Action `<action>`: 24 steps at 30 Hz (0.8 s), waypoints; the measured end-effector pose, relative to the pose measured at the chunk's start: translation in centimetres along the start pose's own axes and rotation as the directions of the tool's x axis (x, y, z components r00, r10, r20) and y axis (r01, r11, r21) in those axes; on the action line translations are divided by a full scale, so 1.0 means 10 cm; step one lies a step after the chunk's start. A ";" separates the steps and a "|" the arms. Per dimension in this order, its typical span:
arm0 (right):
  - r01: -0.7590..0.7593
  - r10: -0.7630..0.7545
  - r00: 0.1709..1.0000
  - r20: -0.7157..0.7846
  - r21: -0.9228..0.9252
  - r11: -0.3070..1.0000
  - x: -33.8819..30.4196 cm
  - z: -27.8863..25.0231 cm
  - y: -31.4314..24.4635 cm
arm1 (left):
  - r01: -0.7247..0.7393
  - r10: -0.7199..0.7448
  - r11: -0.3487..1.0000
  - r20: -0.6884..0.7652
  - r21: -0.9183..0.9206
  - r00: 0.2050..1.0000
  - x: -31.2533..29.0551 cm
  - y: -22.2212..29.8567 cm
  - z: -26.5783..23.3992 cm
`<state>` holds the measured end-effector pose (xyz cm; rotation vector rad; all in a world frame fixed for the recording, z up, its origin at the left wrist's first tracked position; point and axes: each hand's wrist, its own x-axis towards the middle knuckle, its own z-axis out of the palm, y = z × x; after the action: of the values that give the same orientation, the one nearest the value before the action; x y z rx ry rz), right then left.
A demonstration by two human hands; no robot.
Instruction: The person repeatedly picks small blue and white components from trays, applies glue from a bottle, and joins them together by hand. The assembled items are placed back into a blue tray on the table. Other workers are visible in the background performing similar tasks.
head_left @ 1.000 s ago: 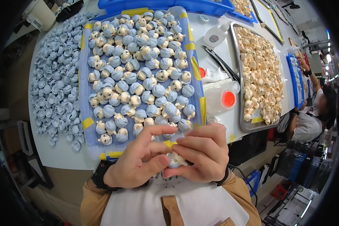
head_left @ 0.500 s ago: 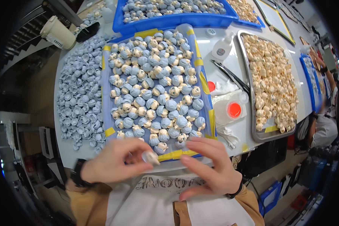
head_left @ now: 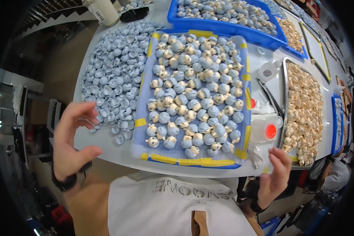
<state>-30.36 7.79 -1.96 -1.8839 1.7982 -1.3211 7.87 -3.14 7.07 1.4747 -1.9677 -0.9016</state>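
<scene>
My left hand (head_left: pixel 69 139) hovers by the left table edge, thumb and fingers spread, holding nothing. Closest to it is a heap of pale-blue hair caps (head_left: pixel 116 74), thin hollow shells. My right hand (head_left: pixel 275 175) is at the front edge, right of the middle tray, fingers loosely curled with the thumb apart and nothing visible in them. Between the hands lies a blue tray (head_left: pixel 196 161) edged with yellow tape. Small doll heads (head_left: pixel 192 104) with cream faces and blue hair fill much of it. Beyond my right hand, a metal tray (head_left: pixel 285 106) holds cream hollow head pieces (head_left: pixel 302 114).
A white bottle (head_left: pixel 269 70), dark tweezers (head_left: pixel 272 98) and a clear container with a red top (head_left: pixel 270 131) stand between the trays. White gloves (head_left: pixel 255 156) lie near the front. Behind is a blue bin (head_left: pixel 224 24) of heads; a coffee cup (head_left: pixel 102 11) stands far left.
My hands have moved apart, left hand toward the caps, right hand toward the metal tray. The doll head has left my left hand. The whole view has shifted, moving the table rightward.
</scene>
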 end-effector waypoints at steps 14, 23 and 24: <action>0.221 -0.222 0.973 -0.057 -0.018 0.975 0.23 -0.08 -0.24 | 0.044 0.112 0.832 -0.245 0.553 0.963 -0.49 -0.88 0.89; -0.441 0.309 0.888 -0.341 -0.437 0.784 0.17 -1.03 0.44 | 0.026 0.111 0.911 -0.307 0.411 0.945 -0.51 -0.89 1.05; -0.520 0.477 0.849 -0.228 -0.521 0.677 0.07 -1.15 0.56 | 0.016 0.124 0.909 -0.307 0.417 0.944 -0.50 -0.90 1.06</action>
<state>-42.50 10.57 1.03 -1.3601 2.7176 -0.6978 6.99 2.13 -6.68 1.6584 -2.0059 -0.1879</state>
